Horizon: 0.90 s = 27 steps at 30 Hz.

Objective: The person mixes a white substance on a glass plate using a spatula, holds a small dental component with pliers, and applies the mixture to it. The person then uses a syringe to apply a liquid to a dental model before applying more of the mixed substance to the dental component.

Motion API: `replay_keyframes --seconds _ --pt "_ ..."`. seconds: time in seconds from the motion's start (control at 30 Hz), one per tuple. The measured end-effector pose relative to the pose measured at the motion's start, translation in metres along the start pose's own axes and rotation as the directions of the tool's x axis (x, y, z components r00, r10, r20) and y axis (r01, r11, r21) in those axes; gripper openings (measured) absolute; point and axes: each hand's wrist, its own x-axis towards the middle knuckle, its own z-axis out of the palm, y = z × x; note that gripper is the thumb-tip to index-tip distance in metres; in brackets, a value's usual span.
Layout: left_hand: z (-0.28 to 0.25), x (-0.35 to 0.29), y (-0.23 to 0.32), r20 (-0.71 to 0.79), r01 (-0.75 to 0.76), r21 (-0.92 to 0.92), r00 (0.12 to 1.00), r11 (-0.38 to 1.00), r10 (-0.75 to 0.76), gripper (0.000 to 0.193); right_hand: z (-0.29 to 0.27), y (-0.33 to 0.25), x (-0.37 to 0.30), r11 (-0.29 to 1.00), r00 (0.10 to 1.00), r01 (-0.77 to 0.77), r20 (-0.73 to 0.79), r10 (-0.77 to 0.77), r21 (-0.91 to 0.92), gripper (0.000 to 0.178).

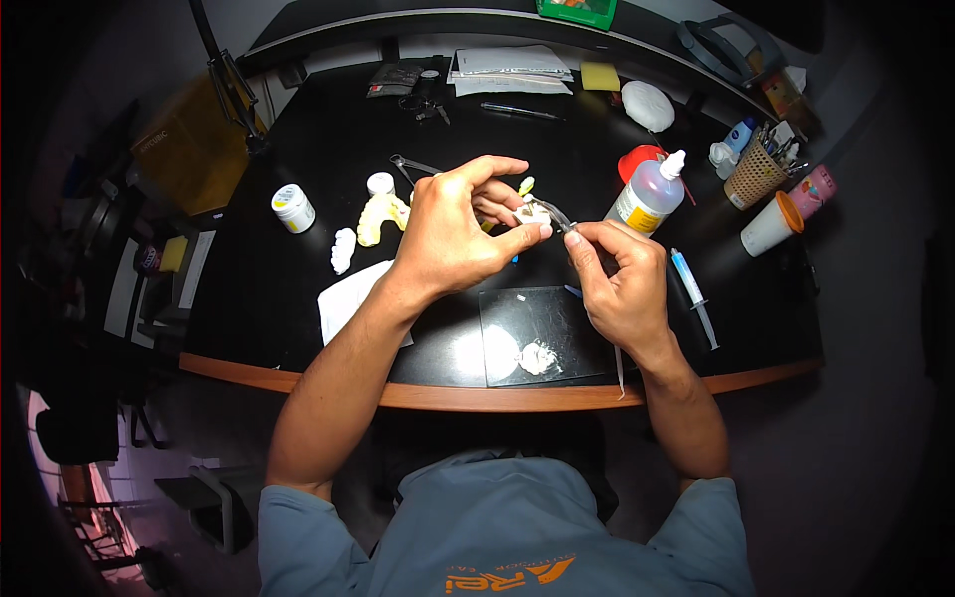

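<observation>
My left hand (453, 234) is raised over the middle of the desk, pinching a small whitish piece (532, 215) like a dental cast between thumb and fingers. Against that piece lies a curved grey metal piece (557, 215). My right hand (627, 279) pinches its near end between thumb and index finger; the rest of its shape is hidden. Below the hands lies a dark glass slab (502, 323) with a mound of white paste (538, 358) on it. Left of my left hand are a yellow dental arch model (374, 221) and a white tooth-row piece (343, 251).
A clear bottle (647, 194) with a white nozzle stands beyond my right hand; a blue-tipped syringe (693, 297) lies right of it. At left stands a white jar (292, 208). A white paper cup (771, 229) and a pen basket (753, 182) stand at far right.
</observation>
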Motion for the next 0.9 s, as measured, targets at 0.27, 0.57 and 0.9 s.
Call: replay_keyframes --seconds 0.27,0.57,0.9 --pt "0.004 0.0 -0.002 -0.049 -0.002 -0.006 0.999 1.0 0.002 0.056 0.001 -0.001 -0.001 0.996 0.997 -0.081 0.015 0.081 0.035 0.014" --pt "0.013 -0.002 -0.002 -0.14 -0.006 0.006 0.99 1.0 0.006 0.049 0.002 -0.003 -0.001 0.955 0.96 -0.275 0.093 0.265 0.116 0.021" --pt "0.019 -0.003 -0.001 -0.257 -0.061 0.022 0.964 0.998 0.065 0.045 0.003 -0.008 0.0 0.959 0.963 -0.268 0.058 0.263 0.095 0.027"
